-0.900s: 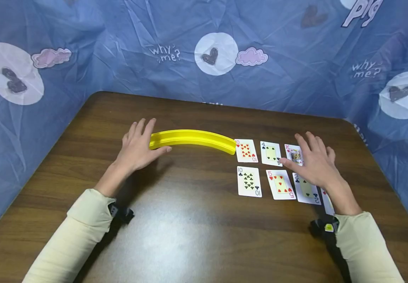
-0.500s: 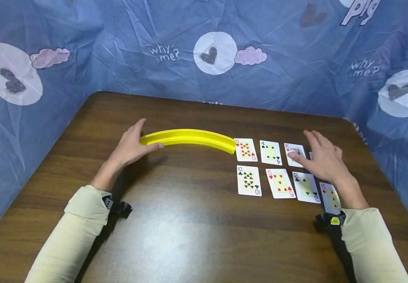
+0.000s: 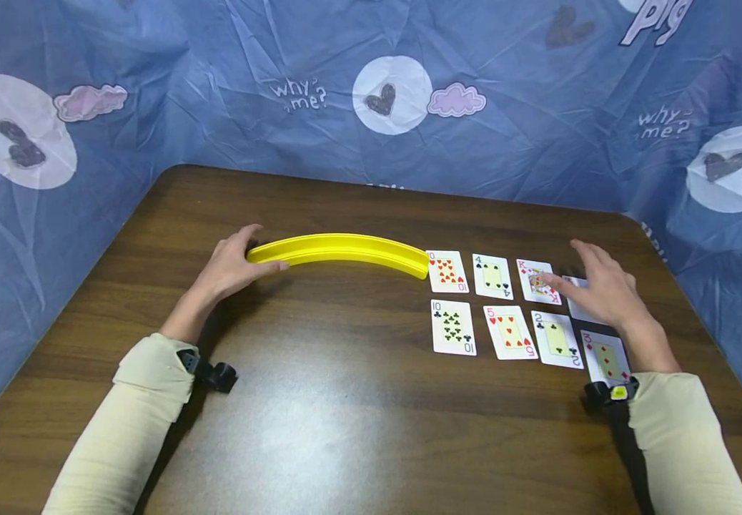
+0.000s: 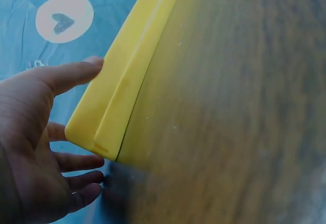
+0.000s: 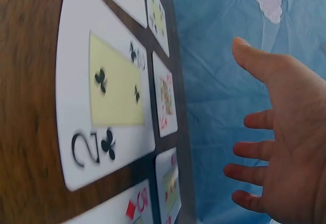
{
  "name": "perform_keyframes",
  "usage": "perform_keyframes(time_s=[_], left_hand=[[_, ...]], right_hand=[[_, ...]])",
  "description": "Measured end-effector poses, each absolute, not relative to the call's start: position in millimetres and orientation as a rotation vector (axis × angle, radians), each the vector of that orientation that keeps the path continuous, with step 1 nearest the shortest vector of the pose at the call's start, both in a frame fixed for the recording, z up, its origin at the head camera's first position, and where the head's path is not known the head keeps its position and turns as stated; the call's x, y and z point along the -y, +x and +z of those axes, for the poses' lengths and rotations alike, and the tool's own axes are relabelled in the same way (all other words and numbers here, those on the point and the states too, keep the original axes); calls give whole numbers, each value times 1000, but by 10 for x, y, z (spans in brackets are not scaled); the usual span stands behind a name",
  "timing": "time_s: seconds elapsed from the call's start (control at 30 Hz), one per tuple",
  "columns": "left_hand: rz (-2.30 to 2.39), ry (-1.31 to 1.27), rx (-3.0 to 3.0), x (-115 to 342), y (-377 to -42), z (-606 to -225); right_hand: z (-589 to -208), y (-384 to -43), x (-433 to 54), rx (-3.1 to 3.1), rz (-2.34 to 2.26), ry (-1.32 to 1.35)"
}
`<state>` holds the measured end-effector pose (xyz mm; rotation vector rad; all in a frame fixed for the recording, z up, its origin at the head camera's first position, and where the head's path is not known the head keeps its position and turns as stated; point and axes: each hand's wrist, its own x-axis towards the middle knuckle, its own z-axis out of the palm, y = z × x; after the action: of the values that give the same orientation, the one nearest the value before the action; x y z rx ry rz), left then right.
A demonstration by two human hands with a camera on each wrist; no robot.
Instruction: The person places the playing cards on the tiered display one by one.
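Note:
A curved yellow card holder [image 3: 345, 247] with a long groove lies left of the playing cards. My left hand [image 3: 223, 268] is about its left end, thumb along the near side and the other fingers beyond the far side. In the left wrist view, the thumb tip meets the holder's edge [image 4: 114, 81], while the lower fingers are spread apart. My right hand [image 3: 609, 290] hovers over the right end of the card rows with fingers extended, holding nothing. It partly covers a card [image 3: 577, 307]; beside that lie the king of diamonds [image 3: 528, 275] and three of diamonds [image 3: 602, 357].
Face-up in two rows are also the ten of hearts [image 3: 448, 272], touching the holder's right end, four of spades [image 3: 492, 275], ten of clubs [image 3: 452, 327], five of hearts [image 3: 509, 332] and two of clubs [image 3: 556, 340]. A blue printed cloth [image 3: 229, 107] hangs behind the brown table [image 3: 345, 422].
My left hand has slid left along the holder to its end, uncovering more of it. My right hand has shifted right, uncovering the king, two of clubs and three of diamonds.

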<state>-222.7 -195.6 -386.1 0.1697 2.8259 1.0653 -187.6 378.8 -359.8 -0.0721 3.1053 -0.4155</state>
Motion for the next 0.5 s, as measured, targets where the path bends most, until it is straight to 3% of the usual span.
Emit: perform_keyframes(time_s=[0.5], left_hand=[[1152, 188, -2870, 2026, -2257, -4013]], right_hand=[[-3772, -1870, -4173, -2998, -374, 55]])
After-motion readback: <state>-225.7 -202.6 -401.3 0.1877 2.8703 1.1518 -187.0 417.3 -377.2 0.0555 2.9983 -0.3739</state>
